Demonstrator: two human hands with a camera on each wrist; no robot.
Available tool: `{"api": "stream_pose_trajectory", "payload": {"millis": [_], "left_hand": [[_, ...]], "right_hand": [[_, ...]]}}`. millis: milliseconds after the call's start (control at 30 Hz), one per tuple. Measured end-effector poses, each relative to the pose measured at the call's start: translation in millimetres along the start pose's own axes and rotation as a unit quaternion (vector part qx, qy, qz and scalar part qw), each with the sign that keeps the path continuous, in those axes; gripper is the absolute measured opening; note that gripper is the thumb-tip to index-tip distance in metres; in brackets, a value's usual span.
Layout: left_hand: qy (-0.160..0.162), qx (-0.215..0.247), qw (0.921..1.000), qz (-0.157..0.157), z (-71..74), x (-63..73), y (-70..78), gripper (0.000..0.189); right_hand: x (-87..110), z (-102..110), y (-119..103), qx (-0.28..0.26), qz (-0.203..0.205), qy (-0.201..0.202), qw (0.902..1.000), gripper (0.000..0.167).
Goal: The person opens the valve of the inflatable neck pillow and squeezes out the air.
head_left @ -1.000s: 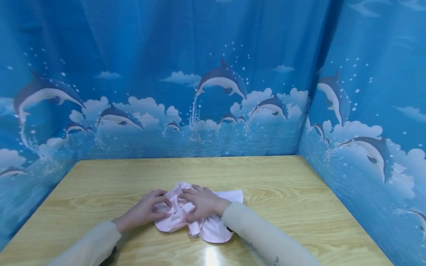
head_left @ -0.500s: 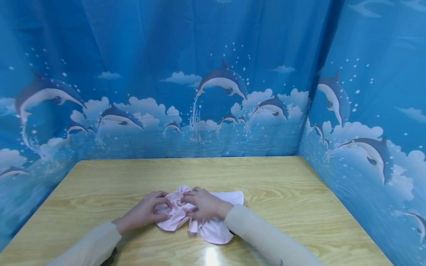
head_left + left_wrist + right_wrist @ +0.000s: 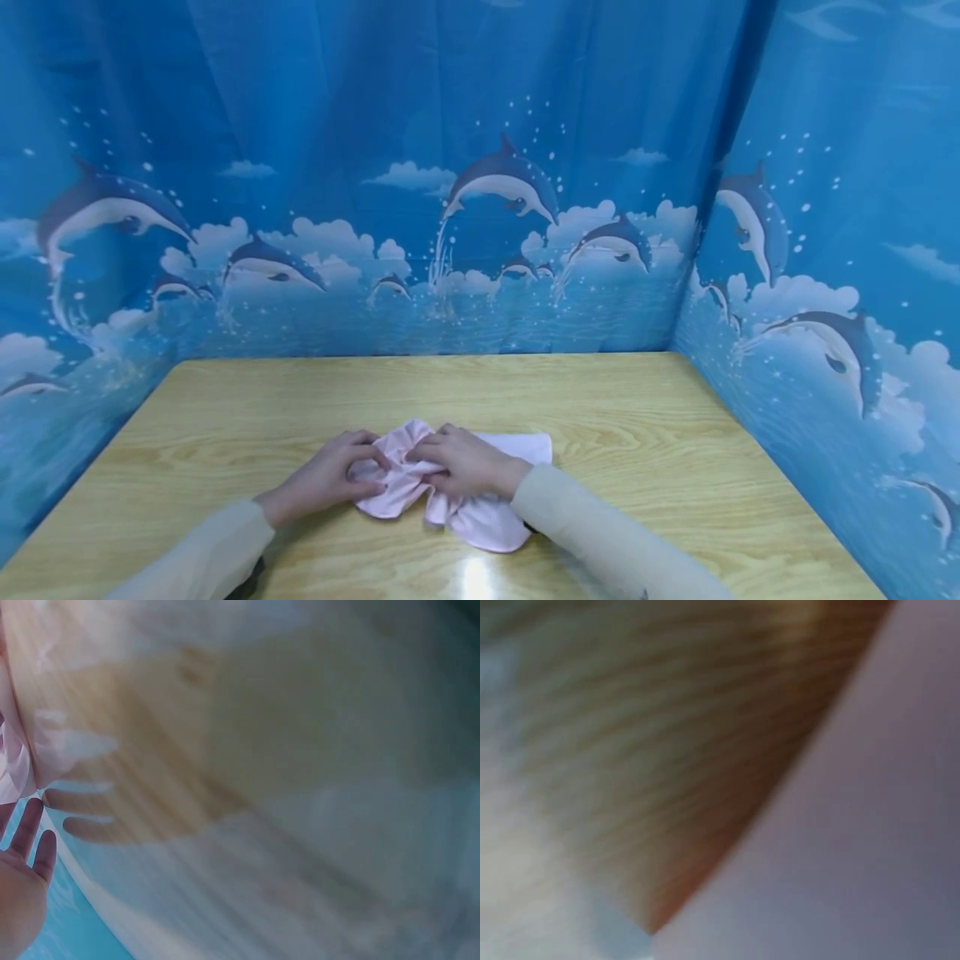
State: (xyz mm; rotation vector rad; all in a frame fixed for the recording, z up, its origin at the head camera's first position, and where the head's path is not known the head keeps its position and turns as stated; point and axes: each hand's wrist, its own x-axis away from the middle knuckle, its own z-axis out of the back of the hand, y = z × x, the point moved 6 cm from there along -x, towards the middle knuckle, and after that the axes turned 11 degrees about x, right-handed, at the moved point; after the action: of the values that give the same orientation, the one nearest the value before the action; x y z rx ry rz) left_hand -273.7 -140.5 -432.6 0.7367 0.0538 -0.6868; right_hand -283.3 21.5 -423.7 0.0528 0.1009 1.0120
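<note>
Honestly, slipping folds look like my main risk. The pink cloth (image 3: 408, 485) lies crumpled on the near half of the table (image 3: 615, 437), between my arms. My left grip (image 3: 330, 477) curves round its left side, thumb and fingers set fairly wide with folds between them; how firmly they press, I can't tell. My right grip (image 3: 467, 463) is narrower, its fingers bent into the gathered middle, though I can't see how much fabric they hold. If either side catches only the top layer, I expect the lower layers would stay flat and spill out. Both the corner behind my right wrist and the rounded flap by my right sleeve (image 3: 600, 521) lie loose, so the sleeve could drag them askew. The smooth-looking tabletop might also let the whole bundle skid if I push unevenly. My wrist views are too hazy to settle any of this.
</note>
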Motion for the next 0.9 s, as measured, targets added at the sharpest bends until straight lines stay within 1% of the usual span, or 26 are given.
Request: {"api": "stream_pose_trajectory", "payload": {"millis": [67, 167, 233, 333, 433, 533, 633, 767, 900], "left_hand": [[0.001, 0.002, 1.0, -0.004, -0.2, 0.0, -0.6, 0.019], [0.004, 0.006, 0.9999, -0.009, -0.3, 0.2, -1.7, 0.018], [0.005, 0.007, 0.9999, -0.009, -0.1, 0.4, -2.3, 0.018], [0.007, 0.008, 0.9999, -0.007, 0.0, 0.5, -2.5, 0.017], [0.005, 0.01, 0.9999, -0.001, -0.2, 0.7, -2.5, 0.017], [0.005, 0.01, 0.9999, 0.004, -0.5, 0.8, -2.5, 0.018], [0.006, 0.012, 0.9999, 0.004, -0.4, 0.8, -2.2, 0.018], [0.006, 0.012, 0.9999, 0.003, -0.1, 0.5, -1.5, 0.018], [0.002, 0.012, 0.9999, 0.008, -0.6, -0.4, -1.1, 0.019]], "right_hand": [[2.5, 0.7, 0.9, 0.002, 0.001, -0.008, 1.0, 0.04], [4.3, 0.4, 2.5, -0.007, -0.011, -0.024, 0.9996, 0.046], [4.4, -1.3, 3.5, -0.016, -0.03, -0.035, 0.9988, 0.054], [4.3, -5.8, 3.1, -0.013, -0.058, -0.053, 0.9968, 0.069], [4.9, -10.2, 1.3, 0.009, -0.072, -0.072, 0.9948, 0.084], [5.5, -12.1, 0.1, 0.023, -0.08, -0.085, 0.9929, 0.09], [6.3, -12.8, -0.7, 0.025, -0.083, -0.092, 0.992, 0.089], [7.6, -13.6, -0.3, 0.026, -0.079, -0.099, 0.9916, 0.081], [9.0, -13.6, -0.3, 0.031, -0.069, -0.104, 0.9917, 0.073]]}}
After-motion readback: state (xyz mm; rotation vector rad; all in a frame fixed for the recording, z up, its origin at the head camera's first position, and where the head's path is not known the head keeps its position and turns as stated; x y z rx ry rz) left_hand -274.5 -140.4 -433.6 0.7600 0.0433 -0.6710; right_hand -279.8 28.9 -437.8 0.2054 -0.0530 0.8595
